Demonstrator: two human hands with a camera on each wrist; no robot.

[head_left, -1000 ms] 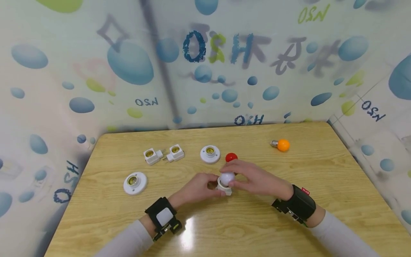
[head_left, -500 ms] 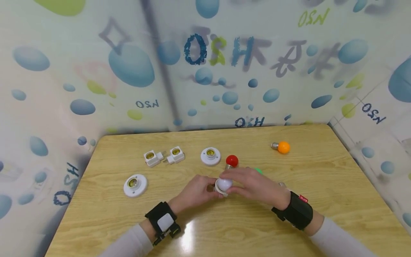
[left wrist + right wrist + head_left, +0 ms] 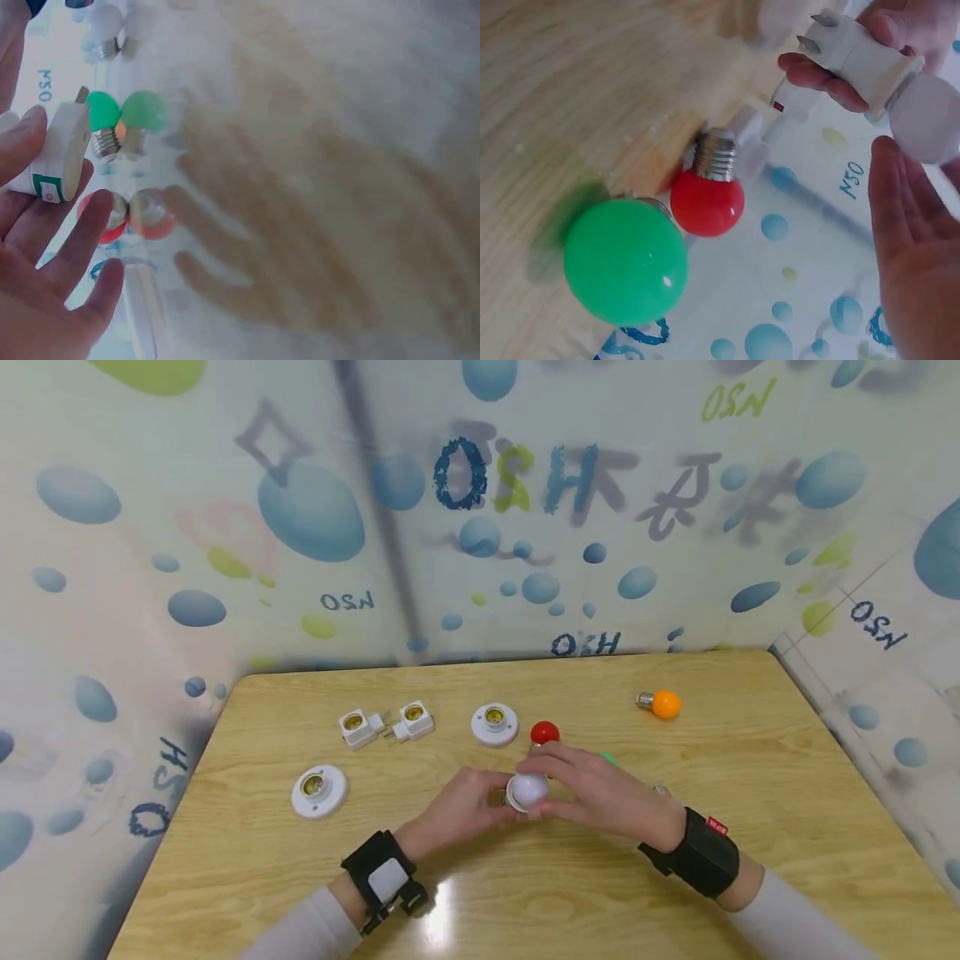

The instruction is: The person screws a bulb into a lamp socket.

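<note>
I watched the left hand pinch a white, metal-pronged socket while the right hand pinched a smooth, round bulb at the socket's mouth.

I have a bulb at the mouth of a socket, between left hand and right hand. Beyond left hand: two more sockets, lamp base. Left of left hand: another lamp base. Beyond right hand: second bulb, third bulb; fourth bulb farther back.
</note>
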